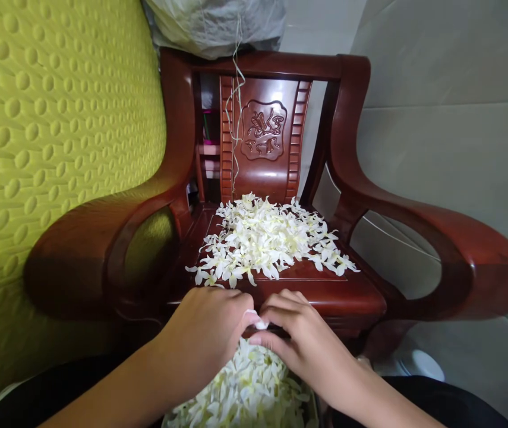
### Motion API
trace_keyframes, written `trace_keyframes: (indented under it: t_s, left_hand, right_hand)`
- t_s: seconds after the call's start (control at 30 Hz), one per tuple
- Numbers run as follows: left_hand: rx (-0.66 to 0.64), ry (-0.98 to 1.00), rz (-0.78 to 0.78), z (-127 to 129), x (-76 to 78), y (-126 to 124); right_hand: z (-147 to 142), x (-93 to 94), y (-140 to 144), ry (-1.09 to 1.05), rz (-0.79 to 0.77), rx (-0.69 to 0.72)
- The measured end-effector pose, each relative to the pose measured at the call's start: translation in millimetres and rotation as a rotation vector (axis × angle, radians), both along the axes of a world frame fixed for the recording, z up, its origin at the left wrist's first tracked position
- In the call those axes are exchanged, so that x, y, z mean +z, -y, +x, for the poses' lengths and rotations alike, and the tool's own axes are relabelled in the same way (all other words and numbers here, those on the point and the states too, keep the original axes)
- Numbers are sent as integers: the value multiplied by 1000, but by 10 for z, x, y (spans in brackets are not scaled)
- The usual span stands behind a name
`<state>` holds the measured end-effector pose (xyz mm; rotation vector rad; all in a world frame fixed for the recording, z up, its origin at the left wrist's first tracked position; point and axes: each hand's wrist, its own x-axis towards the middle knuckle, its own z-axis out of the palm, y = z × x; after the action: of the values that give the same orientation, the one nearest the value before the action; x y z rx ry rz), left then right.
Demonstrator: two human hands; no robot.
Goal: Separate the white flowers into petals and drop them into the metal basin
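Note:
My left hand (209, 333) and my right hand (296, 327) meet in front of the seat edge, fingers curled and close together. A small white flower (261, 324), mostly hidden by the fingers, is pinched between them. Just beneath my hands is a heap of loose white flowers (249, 380) in a container whose rim is largely out of sight. Beyond my fingers, a spread pile of white flowers with pale yellow centres (267, 235) lies on the wooden chair seat (325, 291).
The dark red chair has a carved back (262, 131) and wide curved arms. Thin pale strings (236, 119) hang down its back from a white bag (222, 27). A yellow bumpy mat (57, 119) stands at the left. A white round object (423, 364) is on the floor right.

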<state>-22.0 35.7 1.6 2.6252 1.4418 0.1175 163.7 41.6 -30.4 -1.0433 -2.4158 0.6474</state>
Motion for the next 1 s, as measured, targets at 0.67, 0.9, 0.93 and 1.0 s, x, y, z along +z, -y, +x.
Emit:
trace_keyframes:
  t_s: [0.67,0.9,0.93,1.0]
  left_hand:
    - [-71,515,-309,31,100,-107]
    - [-23,634,-277,75,114,-193]
    - [-19,658,-224,94,106,-184]
    - [-6,723,-111,125,100,-168]
  right_hand:
    - [196,103,-21,-177,-41,-101]
    - [208,125,-31,-212,-65,-68]
    - [216,127,-44,-209,-61,-84]
    - [235,154,-77,-206,-40,-115]
